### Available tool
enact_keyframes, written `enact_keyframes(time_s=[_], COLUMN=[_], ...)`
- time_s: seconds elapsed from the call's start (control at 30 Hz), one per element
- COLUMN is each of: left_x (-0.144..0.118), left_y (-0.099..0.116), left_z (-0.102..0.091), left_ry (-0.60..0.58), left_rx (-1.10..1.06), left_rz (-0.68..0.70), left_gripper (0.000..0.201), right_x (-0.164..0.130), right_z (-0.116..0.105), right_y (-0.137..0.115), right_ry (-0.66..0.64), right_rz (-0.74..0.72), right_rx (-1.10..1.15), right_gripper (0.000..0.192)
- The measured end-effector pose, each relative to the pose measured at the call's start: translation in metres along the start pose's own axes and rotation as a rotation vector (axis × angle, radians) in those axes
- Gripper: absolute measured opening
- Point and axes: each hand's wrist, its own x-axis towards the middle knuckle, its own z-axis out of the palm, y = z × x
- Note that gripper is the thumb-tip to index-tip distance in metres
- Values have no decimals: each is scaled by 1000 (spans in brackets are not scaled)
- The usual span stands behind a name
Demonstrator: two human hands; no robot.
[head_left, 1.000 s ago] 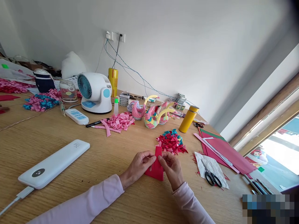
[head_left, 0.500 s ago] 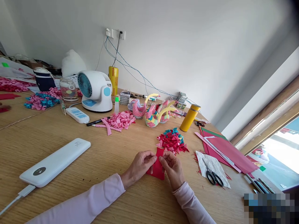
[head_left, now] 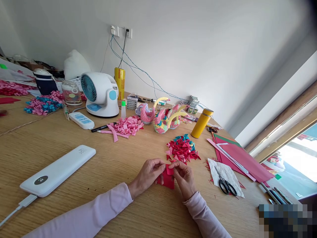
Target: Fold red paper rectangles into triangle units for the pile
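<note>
The left hand (head_left: 148, 173) and right hand (head_left: 184, 178) meet fingertip to fingertip, both pinched on a small red paper (head_left: 167, 178) held low over the wooden table (head_left: 119, 168). At one o'clock from the hands lies a pile of red folded pieces (head_left: 182, 149). At three o'clock, black scissors (head_left: 225, 185) rest on a white sheet (head_left: 224, 175). At nine o'clock sits a white power bank (head_left: 57, 170).

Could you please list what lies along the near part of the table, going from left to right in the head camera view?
Power bank → left hand → red paper → right hand → scissors.
</note>
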Motion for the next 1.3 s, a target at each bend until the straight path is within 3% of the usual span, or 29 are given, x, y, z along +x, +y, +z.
enact_keyframes(time_s=[0.27, 0.57, 0.73, 0.83, 1.0, 1.07, 1.17, 1.3], left_x=[1, 0, 3, 2, -2, -3, -3, -3], left_y=[-1, 4, 0, -2, -3, -3, -3, -7], left_z=[2, 1, 1, 2, 4, 4, 5, 8], left_ry=[-14, -37, -46, -20, -12, 11, 40, 19], left_rx=[-125, -221, -169, -44, 196, 247, 218, 36], left_rz=[-72, -122, -50, -4, 104, 148, 158, 56], left_gripper=[31, 31, 36, 35, 33, 33, 33, 36], right_x=[-1, -2, -2, -1, 3, 4, 4, 2], right_z=[-7, -6, -10, -12, -13, -13, -11, -6], right_y=[2, -7, -7, -8, -8, -7, -6, -5], right_ry=[31, 20, 36, 30, -54, -52, -38, 42], right_rz=[-243, -293, -153, -8, 7, 20, 93, 125], right_rx=[-382, -444, -309, -166, -370, -349, -204, -64], right_gripper=[14, 18, 12, 24, 34, 35, 36, 37])
